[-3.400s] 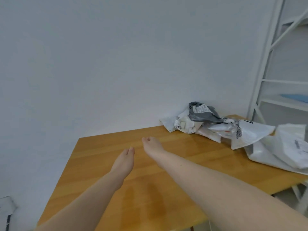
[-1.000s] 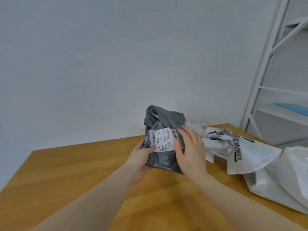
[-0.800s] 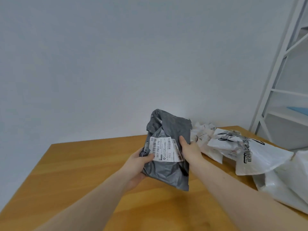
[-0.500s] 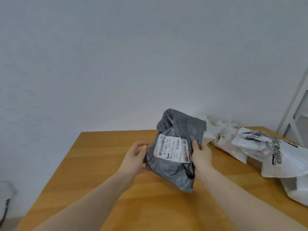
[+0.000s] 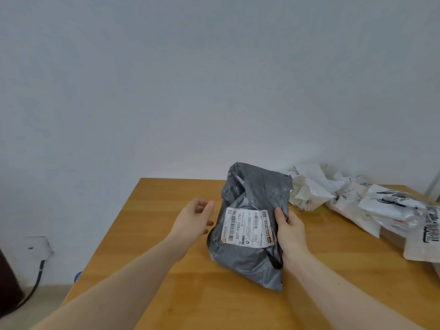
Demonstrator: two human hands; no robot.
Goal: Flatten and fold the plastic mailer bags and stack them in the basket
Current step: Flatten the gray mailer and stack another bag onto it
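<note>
A crumpled grey mailer bag (image 5: 252, 194) with a white shipping label (image 5: 247, 226) stands tilted over the wooden table (image 5: 166, 206). My right hand (image 5: 290, 231) grips its right edge, thumb on the front. My left hand (image 5: 194, 219) hovers just left of the bag, fingers loosely spread, not holding it. A pile of white mailer bags (image 5: 357, 201) lies on the table to the right. No basket is in view.
A pale wall rises behind the table. At the left, a wall socket (image 5: 35, 245) with a black cable (image 5: 35, 279) sits low by the floor. A white printed bag (image 5: 426, 239) hangs near the table's right edge.
My hands picked the grey bag off the pile and brought it in front of me. In the last half second my left hand let go of its left edge. The view swung left.
</note>
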